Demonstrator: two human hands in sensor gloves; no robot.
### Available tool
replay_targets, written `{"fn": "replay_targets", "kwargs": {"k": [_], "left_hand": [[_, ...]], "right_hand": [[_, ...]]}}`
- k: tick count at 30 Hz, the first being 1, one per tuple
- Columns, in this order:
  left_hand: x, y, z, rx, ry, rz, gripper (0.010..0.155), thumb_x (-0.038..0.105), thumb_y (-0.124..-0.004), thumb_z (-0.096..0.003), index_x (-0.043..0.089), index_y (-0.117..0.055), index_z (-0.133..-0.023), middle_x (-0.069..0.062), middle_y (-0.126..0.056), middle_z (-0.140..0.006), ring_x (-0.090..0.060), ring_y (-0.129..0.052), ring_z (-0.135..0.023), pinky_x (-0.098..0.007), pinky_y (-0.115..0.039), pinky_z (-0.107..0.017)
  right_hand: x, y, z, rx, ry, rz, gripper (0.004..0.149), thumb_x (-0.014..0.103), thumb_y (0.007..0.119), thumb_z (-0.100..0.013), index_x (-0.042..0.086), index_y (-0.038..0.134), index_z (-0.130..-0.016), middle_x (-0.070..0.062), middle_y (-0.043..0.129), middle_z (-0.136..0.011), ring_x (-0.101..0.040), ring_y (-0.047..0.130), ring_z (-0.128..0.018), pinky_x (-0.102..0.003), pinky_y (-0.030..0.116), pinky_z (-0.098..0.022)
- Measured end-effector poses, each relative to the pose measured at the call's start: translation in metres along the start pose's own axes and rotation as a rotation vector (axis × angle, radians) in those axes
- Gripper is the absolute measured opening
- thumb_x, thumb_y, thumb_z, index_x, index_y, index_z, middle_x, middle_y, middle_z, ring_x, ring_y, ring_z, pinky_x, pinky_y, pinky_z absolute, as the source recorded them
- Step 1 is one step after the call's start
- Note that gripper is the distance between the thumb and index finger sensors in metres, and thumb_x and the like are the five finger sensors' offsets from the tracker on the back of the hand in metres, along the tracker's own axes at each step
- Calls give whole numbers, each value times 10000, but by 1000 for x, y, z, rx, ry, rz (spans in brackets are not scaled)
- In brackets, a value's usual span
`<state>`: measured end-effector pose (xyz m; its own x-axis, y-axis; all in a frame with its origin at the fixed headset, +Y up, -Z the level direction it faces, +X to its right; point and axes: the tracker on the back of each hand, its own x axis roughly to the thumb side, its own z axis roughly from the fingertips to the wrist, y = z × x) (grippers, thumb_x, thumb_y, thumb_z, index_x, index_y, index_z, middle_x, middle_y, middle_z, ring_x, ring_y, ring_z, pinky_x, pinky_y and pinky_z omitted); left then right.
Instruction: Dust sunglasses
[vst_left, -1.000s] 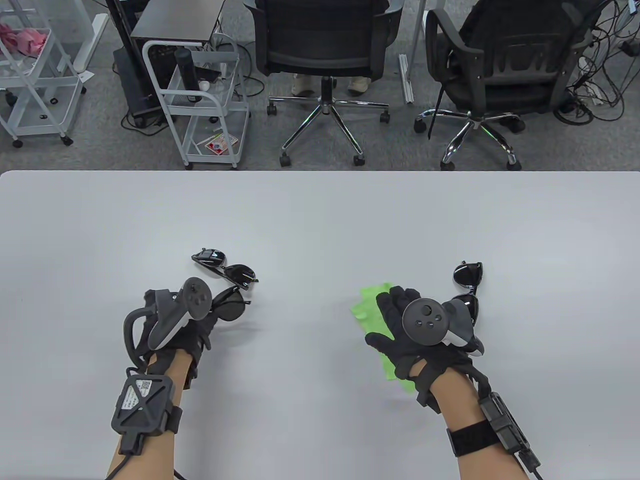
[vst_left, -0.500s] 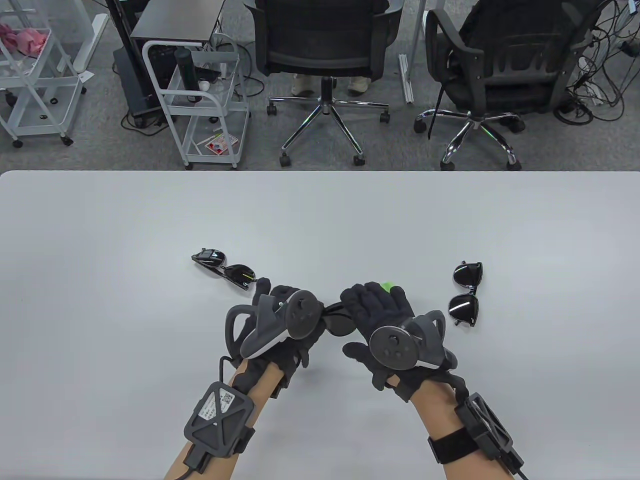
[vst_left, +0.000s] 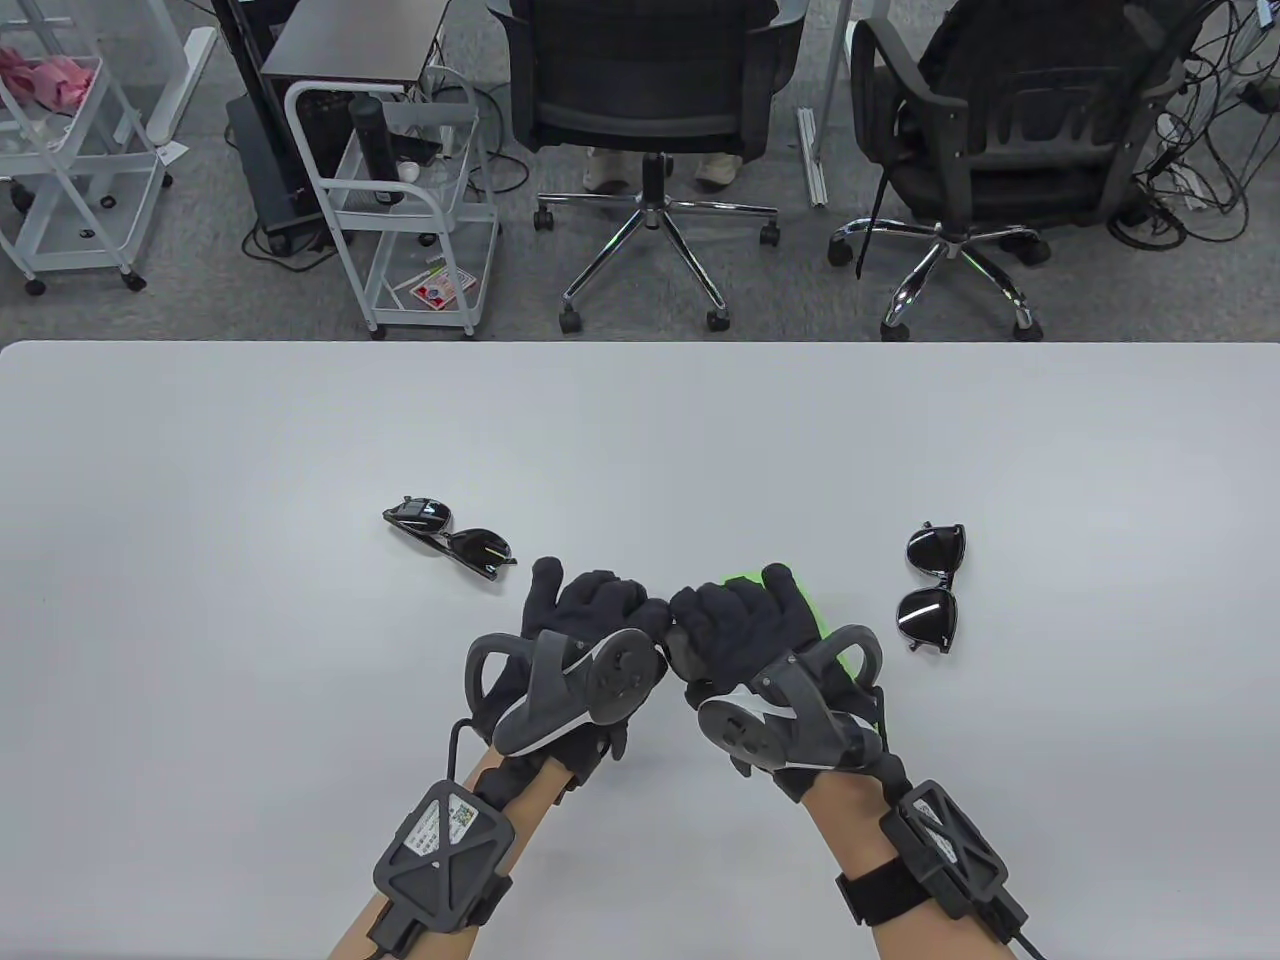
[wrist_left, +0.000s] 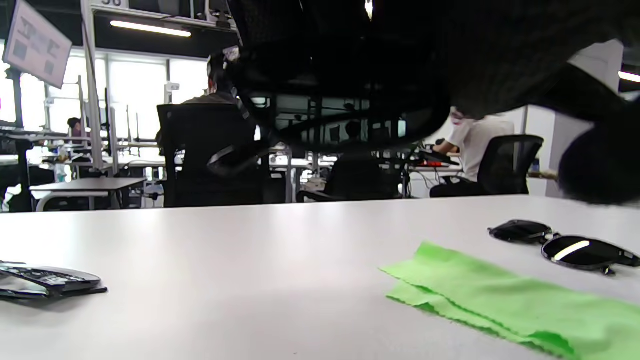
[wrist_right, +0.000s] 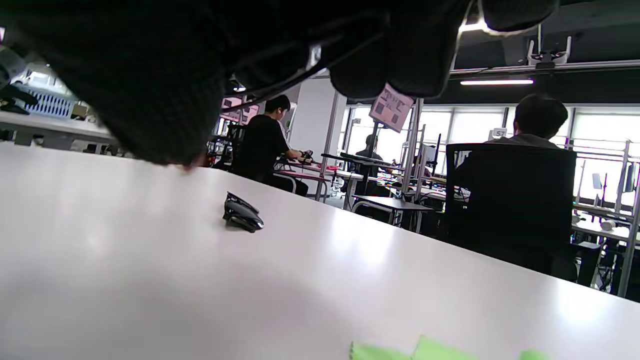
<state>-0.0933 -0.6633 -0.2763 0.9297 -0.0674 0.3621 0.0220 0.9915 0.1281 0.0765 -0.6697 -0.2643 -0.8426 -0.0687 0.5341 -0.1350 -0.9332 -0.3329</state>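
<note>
White table (vst_left: 640, 440): 2 sunglasses (vst_left: 450, 540) (vst_left: 932, 588), green cloth (wrist_left: 500, 300).

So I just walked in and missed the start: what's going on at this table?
A person in sensor gloves is dusting sunglasses. The left hand and right hand meet over the middle of the table, holding a dark pair, mostly hidden, between them. A green cloth lies on the table under the right hand. Two more pairs lie untouched: folded sunglasses on the left, another pair of sunglasses on the right.

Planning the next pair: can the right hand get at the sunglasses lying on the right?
Probably yes: those sunglasses lie on bare table beside the right hand, nothing between, though it is busy now.
</note>
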Motion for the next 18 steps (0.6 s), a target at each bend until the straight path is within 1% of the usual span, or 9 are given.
{"fn": "replay_targets", "kwargs": {"k": [2,4,5,7,9,11,13,15,18], "left_hand": [[-2,-7,1,-7,-22,-81,946,625,-900,-270,434,-422,-1064,172,-571,-1135,-167,-655,-1077,-580,-399,-811],[-4,-9,-1,-18,-31,-118,921,602,-930,-266,462,-467,-1050,200,-665,-1093,-127,-771,-1024,-563,-459,-811],[-5,-10,-1,-22,-28,-88,909,599,-942,-258,463,-505,-1044,202,-702,-1072,-124,-805,-1000,-558,-474,-809],[-5,-13,-2,-47,-26,-86,897,601,-942,-262,463,-524,-1044,201,-714,-1062,-123,-820,-987,-554,-482,-809],[-7,-14,-4,-57,-15,-82,897,614,-931,-261,454,-528,-1046,196,-723,-1057,-116,-841,-972,-547,-491,-807],[-13,-15,-5,-66,17,-47,898,629,-917,-263,427,-537,-1051,178,-735,-1050,-113,-878,-946,-538,-510,-802],[-24,-17,-6,-91,65,58,900,648,-898,-268,405,-537,-1055,164,-741,-1046,-113,-905,-929,-527,-534,-796],[-33,-17,-4,-116,103,218,903,663,-875,-278,369,-534,-1061,138,-746,-1042,-121,-930,-913,-515,-568,-786],[-38,-19,-2,-172,117,541,909,673,-844,-299,319,-513,-1068,100,-734,-1040,-140,-943,-906,-503,-598,-772]], "right_hand": [[-7,2,0,8,19,-22,870,531,998,-320,94,668,-996,-152,766,-967,-410,823,-838,-682,582,-641],[-8,6,0,29,16,-33,871,530,998,-321,101,663,-1000,-148,765,-970,-406,823,-843,-684,578,-643],[-7,7,0,36,11,-45,871,530,997,-321,100,662,-1001,-148,764,-971,-407,821,-846,-686,575,-643],[-8,8,-1,46,5,-49,872,521,993,-325,97,651,-1007,-154,748,-987,-416,806,-861,-688,568,-645],[-11,10,-1,74,22,-74,897,496,976,-344,94,572,-1038,-166,673,-1043,-443,734,-921,-696,534,-649],[-19,8,2,57,70,-125,963,497,961,-351,79,457,-1058,-189,557,-1094,-484,619,-973,-706,490,-652],[-32,1,6,-4,144,-174,990,507,938,-365,61,394,-1061,-209,503,-1105,-502,575,-981,-704,484,-651],[-43,-2,10,-47,211,-248,950,520,869,-413,43,366,-1063,-223,493,-1101,-508,573,-975,-698,496,-646],[-56,4,16,-56,320,-514,821,491,825,-448,53,486,-1055,-217,589,-1075,-505,647,-948,-694,545,-631]]}}
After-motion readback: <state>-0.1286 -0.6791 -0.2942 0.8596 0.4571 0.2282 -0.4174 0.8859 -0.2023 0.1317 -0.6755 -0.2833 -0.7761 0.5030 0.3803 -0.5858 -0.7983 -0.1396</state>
